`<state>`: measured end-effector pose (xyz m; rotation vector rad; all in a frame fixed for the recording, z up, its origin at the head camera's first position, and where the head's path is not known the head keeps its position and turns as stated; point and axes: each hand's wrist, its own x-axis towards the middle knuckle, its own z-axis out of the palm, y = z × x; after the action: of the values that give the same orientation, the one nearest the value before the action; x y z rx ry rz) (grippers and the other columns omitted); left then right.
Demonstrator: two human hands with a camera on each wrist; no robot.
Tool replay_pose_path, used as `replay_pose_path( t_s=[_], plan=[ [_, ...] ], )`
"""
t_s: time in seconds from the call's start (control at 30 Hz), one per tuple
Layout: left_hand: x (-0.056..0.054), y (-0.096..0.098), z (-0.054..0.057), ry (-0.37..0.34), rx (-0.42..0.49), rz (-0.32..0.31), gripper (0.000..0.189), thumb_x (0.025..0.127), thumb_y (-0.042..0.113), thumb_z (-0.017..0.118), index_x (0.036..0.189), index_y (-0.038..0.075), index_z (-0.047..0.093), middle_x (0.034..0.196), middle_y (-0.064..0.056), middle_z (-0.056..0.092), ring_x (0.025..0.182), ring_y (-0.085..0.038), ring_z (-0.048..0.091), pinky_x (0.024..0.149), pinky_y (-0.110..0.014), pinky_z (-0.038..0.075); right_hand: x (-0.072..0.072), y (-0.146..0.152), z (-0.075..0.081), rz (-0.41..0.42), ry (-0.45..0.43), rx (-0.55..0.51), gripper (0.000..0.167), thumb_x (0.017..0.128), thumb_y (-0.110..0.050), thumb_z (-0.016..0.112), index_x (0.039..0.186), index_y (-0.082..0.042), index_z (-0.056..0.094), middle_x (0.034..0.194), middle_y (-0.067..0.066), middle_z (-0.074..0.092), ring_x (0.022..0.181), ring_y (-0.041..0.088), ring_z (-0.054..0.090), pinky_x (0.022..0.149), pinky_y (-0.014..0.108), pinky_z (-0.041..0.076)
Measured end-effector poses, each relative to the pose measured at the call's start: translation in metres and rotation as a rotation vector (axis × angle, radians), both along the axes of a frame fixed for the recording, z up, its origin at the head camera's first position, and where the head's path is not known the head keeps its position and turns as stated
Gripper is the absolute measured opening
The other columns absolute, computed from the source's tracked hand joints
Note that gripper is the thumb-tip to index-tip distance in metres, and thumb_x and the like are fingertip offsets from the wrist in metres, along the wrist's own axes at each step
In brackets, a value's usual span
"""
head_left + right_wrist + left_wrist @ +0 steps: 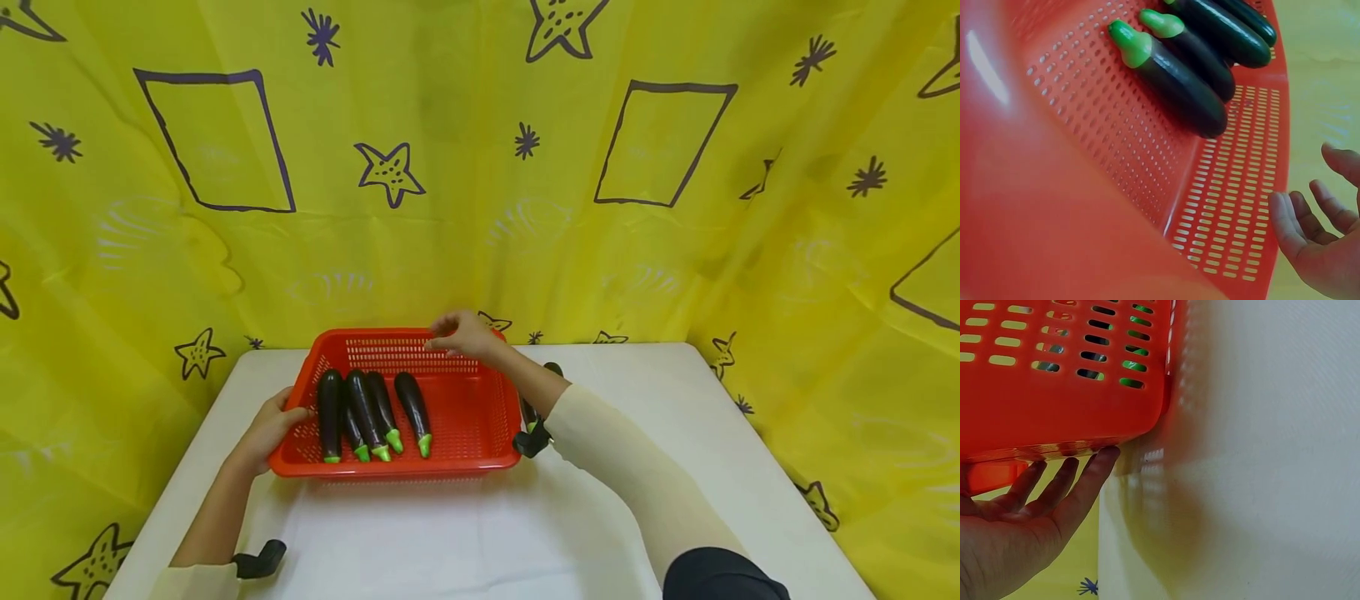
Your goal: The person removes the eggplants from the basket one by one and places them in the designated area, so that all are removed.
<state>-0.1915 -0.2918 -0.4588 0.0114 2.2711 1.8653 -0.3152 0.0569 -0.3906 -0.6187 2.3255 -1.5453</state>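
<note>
A red plastic basket (450,429) with slotted walls stands on the white table. Several dark purple eggplants (414,412) with green stem ends lie in its left half. My left hand (272,421) grips the basket's left rim, thumb over the edge; the left wrist view shows its fingers (1088,494) against the outer wall from beneath. Over the back rim, right of the middle, hovers my right hand (463,333), fingers loosely bent and nothing in them. The right wrist view has this hand (1325,247) beside the basket's slotted wall, apart from the eggplants (1179,90).
Right of the basket, at least one more eggplant (553,368) lies partly hidden behind my right forearm. A yellow curtain (465,250) with drawn stars and rectangles hangs behind and beside the white table (637,383). Black camera mounts (258,560) sit on both wrists.
</note>
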Motion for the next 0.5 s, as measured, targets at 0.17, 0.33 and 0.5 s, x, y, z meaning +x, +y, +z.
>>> replay_pose_path(
  t_s=[0.17, 0.33, 0.5],
  plan=[
    [0.001, 0.001, 0.0, -0.002, -0.009, 0.001, 0.057, 0.104, 0.003, 0.046, 0.154, -0.014, 0.024, 0.138, -0.036, 0.047, 0.107, -0.024, 0.065, 0.087, -0.044, 0.062, -0.001, -0.004, -0.004, 0.003, 0.03, 0.048, 0.04, 0.094, -0.009, 0.078, 0.127, 0.01, 0.065, 0.117, 0.019, 0.067, 0.111, 0.034, 0.065, 0.092, 0.048, 0.059],
    [0.0, 0.001, 0.001, 0.0, -0.004, 0.002, 0.058, 0.104, 0.003, 0.046, 0.154, -0.015, 0.023, 0.14, -0.038, 0.045, 0.107, -0.024, 0.065, 0.087, -0.044, 0.062, -0.005, -0.009, -0.008, 0.011, 0.038, 0.087, 0.042, 0.095, -0.011, 0.078, 0.13, 0.009, 0.065, 0.12, 0.02, 0.067, 0.113, 0.034, 0.064, 0.092, 0.046, 0.06],
    [0.0, 0.001, 0.001, 0.004, 0.001, 0.001, 0.057, 0.104, 0.002, 0.046, 0.153, -0.015, 0.024, 0.138, -0.038, 0.046, 0.106, -0.024, 0.065, 0.086, -0.044, 0.062, -0.006, -0.016, -0.01, 0.022, 0.047, 0.116, 0.041, 0.094, -0.011, 0.079, 0.128, 0.008, 0.066, 0.115, 0.019, 0.069, 0.106, 0.032, 0.067, 0.089, 0.048, 0.06]
  ],
)
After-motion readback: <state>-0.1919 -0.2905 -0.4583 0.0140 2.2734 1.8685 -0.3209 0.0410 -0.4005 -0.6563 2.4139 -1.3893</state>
